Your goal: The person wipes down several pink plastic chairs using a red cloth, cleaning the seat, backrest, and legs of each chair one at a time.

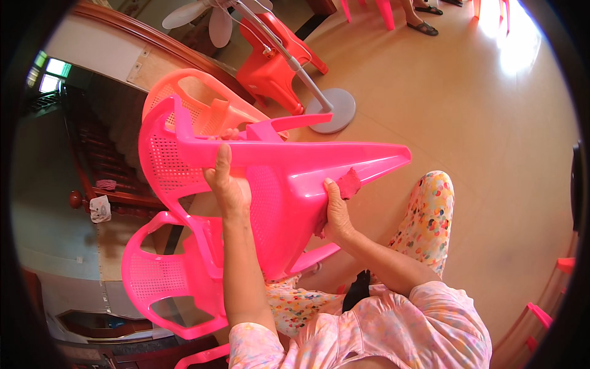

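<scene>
A glossy pink plastic chair (pixel 304 184) is tipped on its side across my lap, its perforated back (pixel 173 161) towards the left and a leg pointing right. My left hand (pixel 228 184) grips the chair's frame near the back, thumb on top and some fingers beyond the edge. At the seat's front edge, my right hand (pixel 339 214) presses a crumpled dark pink cloth (pixel 349 183) against the plastic. Part of the cloth sticks out above the thumb and part below the hand. The palm side of that hand is hidden.
An orange plastic chair (pixel 216 113) and another pink chair (pixel 159 276) stand close on the left. Ahead are a pedestal fan's round base (pixel 341 110) and a red plastic chair (pixel 267 76). Another person's sandalled foot (pixel 422 28) shows at the top. A wooden stair railing (pixel 133 198) is at left.
</scene>
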The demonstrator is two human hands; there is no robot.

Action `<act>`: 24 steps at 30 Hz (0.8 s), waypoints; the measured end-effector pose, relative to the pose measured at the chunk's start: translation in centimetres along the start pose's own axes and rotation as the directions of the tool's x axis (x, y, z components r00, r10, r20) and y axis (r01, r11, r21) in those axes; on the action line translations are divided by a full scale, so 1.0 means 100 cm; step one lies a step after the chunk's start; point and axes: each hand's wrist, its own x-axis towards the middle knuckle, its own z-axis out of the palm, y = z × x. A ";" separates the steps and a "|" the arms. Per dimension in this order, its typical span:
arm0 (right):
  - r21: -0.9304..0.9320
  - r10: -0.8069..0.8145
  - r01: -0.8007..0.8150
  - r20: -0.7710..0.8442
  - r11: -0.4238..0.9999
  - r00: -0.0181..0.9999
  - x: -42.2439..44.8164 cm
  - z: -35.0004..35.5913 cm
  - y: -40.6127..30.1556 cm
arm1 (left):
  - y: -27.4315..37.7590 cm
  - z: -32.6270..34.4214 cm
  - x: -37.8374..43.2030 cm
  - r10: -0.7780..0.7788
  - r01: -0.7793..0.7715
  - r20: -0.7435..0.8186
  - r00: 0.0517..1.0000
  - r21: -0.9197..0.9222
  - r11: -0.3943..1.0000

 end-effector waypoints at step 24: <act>-0.565 -0.280 0.750 0.824 -0.345 0.492 -0.004 0.013 -0.008 | -0.031 -0.045 0.011 -0.006 0.026 -0.238 0.971 0.079 0.997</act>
